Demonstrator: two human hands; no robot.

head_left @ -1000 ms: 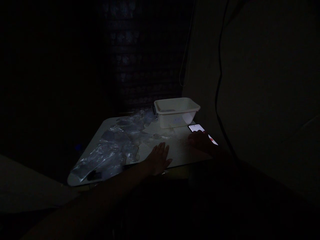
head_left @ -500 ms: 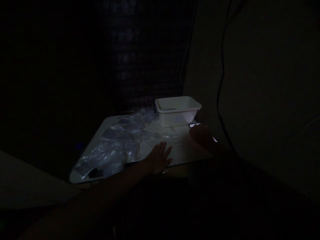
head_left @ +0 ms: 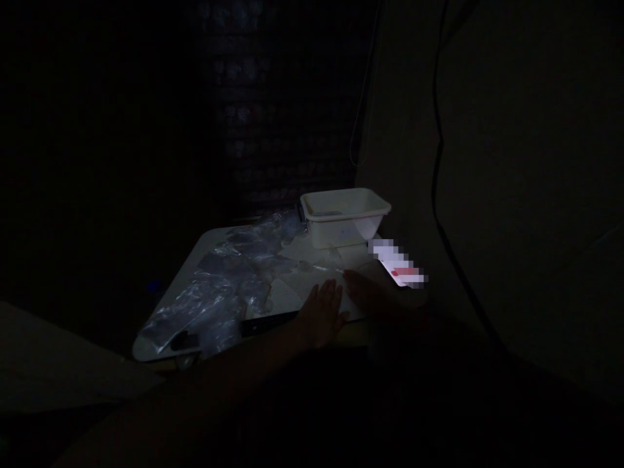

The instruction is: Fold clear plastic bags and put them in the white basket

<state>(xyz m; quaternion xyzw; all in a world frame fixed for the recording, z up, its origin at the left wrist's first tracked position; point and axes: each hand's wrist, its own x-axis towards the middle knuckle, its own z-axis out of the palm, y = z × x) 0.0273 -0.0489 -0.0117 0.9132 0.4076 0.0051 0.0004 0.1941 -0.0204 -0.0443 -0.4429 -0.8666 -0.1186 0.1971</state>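
In the dim head view, my left hand (head_left: pixel 322 315) lies flat near the front edge of the white table (head_left: pixel 287 292), fingers stretched out and holding nothing. My right hand (head_left: pixel 363 294) is just to its right, its fingers extended over the tabletop and its tips beside a thin strip of clear plastic (head_left: pixel 327 268). Darkness hides most of the right palm and forearm. Clear plastic bags (head_left: pixel 229 260) lie loosely over the table's left half. A lit phone (head_left: pixel 397 263), its screen partly blurred, rests at the right edge.
At the back right of the table stands a white plastic tub (head_left: pixel 346 227) with something flat inside. A small dark object (head_left: pixel 184 340) sits at the front left corner. Against the right wall hangs a dark cable (head_left: pixel 433 182); a thin looped cord (head_left: pixel 358 156) hangs behind the tub.
My right hand has left the phone and moved left, close to my left hand, uncovering the lit screen. My left hand has shifted slightly right.
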